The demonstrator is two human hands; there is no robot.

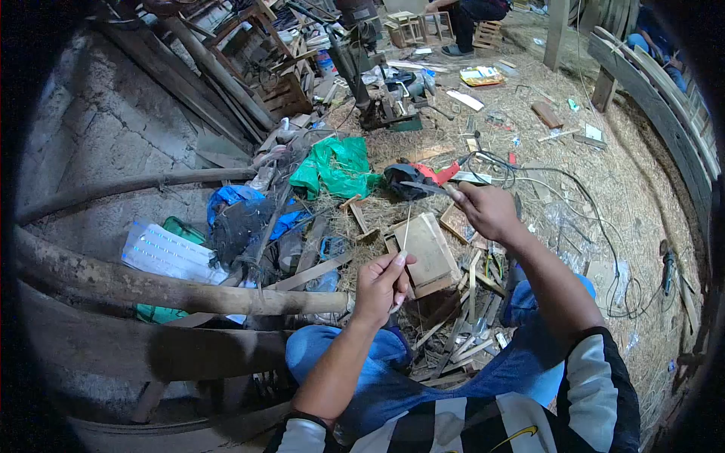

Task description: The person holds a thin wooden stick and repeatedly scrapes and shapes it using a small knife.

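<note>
My left hand (380, 285) pinches a thin pale stick (408, 229) that points up and away from me. In my right hand (485, 211) is a knife (424, 186), its dark blade pointing left, above and apart from the stick's tip. Below the hands stands a cardboard box (427, 253), partly hidden by my left hand. Just beyond the knife lies a red and black power tool (442, 173) whose exact kind I cannot make out.
Wood scraps (453, 343) lie between my legs. A green plastic bag (332, 170) is ahead on the left, near a bamboo pole (174, 275). Cables (563, 177) cross the floor at right. Farther off are a metal machine (370, 98) and a seated person (476, 23).
</note>
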